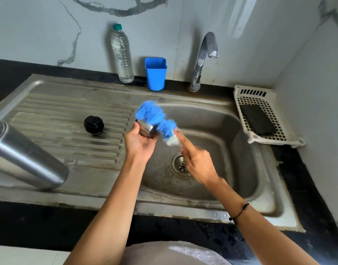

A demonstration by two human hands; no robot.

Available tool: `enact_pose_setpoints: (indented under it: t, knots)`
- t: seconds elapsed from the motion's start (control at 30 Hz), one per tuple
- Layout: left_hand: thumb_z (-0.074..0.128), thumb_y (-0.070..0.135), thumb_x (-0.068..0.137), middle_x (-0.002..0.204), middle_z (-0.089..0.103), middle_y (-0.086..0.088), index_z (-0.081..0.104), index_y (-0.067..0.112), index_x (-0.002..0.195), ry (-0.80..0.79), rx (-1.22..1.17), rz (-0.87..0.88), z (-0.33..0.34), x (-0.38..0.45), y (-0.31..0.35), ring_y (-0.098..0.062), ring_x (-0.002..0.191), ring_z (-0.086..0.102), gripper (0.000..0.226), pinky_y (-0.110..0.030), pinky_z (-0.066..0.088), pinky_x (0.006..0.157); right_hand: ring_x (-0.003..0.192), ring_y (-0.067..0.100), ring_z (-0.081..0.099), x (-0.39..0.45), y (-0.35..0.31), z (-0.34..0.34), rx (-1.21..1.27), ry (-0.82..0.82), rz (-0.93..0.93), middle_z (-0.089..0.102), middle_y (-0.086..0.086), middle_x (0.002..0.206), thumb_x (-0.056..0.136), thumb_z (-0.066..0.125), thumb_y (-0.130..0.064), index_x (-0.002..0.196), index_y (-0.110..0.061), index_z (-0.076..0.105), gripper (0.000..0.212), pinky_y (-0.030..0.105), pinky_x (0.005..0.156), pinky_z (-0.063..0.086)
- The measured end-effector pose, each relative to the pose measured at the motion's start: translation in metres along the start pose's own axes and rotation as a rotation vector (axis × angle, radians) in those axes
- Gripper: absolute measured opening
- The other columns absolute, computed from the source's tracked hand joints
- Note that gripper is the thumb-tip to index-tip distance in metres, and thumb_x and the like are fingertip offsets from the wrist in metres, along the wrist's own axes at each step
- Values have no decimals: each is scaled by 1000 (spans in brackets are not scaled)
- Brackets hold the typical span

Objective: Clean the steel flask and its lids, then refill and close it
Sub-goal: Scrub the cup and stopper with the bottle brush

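The sink (241, 190) fills the middle, with its ribbed drainboard (68, 119) at 9 o'clock of the basin and the drain (181, 166) at the basin bottom. The flask (24, 155) stands on the drainboard at the far 9 o'clock edge of the view, and it looks tilted because of the wide lens. The white basket (263, 111) sits on the counter at 3 o'clock of the basin, and a dark sponge (258, 120) lies inside it. At 12 o'clock are the tap (203, 58), a clear bottle (122, 54) and a blue cup (155, 73) beside it. My left hand (139, 143) holds the steel lid (146, 128) over the basin edge, fingers curled under it. My right hand (197, 159) grips the handle of the blue brush (156, 119), the index finger stretched along it; the brush is blurred and touches the lid. The black lid (94, 124) rests on the drainboard, at 9 o'clock of my left hand.
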State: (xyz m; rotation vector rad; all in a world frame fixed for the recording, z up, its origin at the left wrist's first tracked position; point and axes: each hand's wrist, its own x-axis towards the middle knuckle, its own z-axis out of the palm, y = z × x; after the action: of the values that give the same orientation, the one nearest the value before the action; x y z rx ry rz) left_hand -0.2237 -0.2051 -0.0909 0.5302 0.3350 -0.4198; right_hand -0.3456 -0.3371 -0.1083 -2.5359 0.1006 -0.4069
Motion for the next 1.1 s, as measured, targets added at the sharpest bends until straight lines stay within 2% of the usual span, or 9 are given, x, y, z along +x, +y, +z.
enact_pose_setpoints:
  t: [0.1,0.27,0.4,0.47,0.57,0.73,0.83,0.97,1.1]
  knots:
    - [49,43,91,97,69,-9,61,15,98,-72,64,-1,-2,1,4,-32,108,61,32,-50,46,95,53,28,49,-5,1,6,-69,-38,-23,51,3,70,90,17,-40,138,-57,3,52,38,61,50]
    - [65,21,87,112,64,-10,60,11,102,-2,-9,20,-3,0,5,-26,112,59,18,-39,47,99,52,19,40,5,13,2,-56,9,73,45,0,64,97,38,-17,142,-51,8,64,38,61,48]
    - [60,21,86,96,63,-6,64,17,84,19,71,5,-5,4,5,-22,96,58,6,-33,42,88,52,19,44,3,2,-1,-22,61,-68,45,-4,65,95,33,-25,143,-47,15,56,33,58,50]
    - [54,13,86,83,62,-5,66,15,67,-12,35,6,-5,5,5,-24,90,58,22,-37,44,86,52,20,46,-1,1,2,-36,19,-71,49,-1,69,93,27,-33,142,-49,15,53,36,60,52]
    - [61,15,82,100,65,-10,65,11,85,-84,-2,-13,-2,-1,5,-28,107,60,6,-41,47,95,52,18,44,0,9,3,-23,38,19,47,-3,66,94,29,-31,143,-52,7,57,38,61,52]
    - [58,18,83,117,61,-16,57,4,107,-142,-8,-22,3,-4,8,-32,120,54,28,-47,40,105,48,18,42,10,14,-10,-3,110,39,38,-6,56,97,38,-18,144,-49,10,63,36,56,46]
    - [54,20,85,113,61,-15,57,8,104,-165,5,-7,1,1,6,-35,120,53,23,-52,42,101,54,21,48,8,11,-16,-36,75,-74,50,0,66,96,31,-29,143,-53,8,58,35,59,49]
    - [58,38,80,112,68,-11,60,11,109,-201,87,-11,4,-2,9,-29,118,58,40,-48,47,96,53,22,46,0,12,-10,-74,35,-49,39,-10,63,94,30,-29,144,-50,10,57,36,58,50]
    - [61,26,83,104,68,-7,61,14,97,-156,35,7,5,-1,10,-27,120,55,18,-42,45,101,47,19,42,4,24,-11,-72,57,46,33,-12,53,96,40,-17,144,-47,12,63,37,57,47]
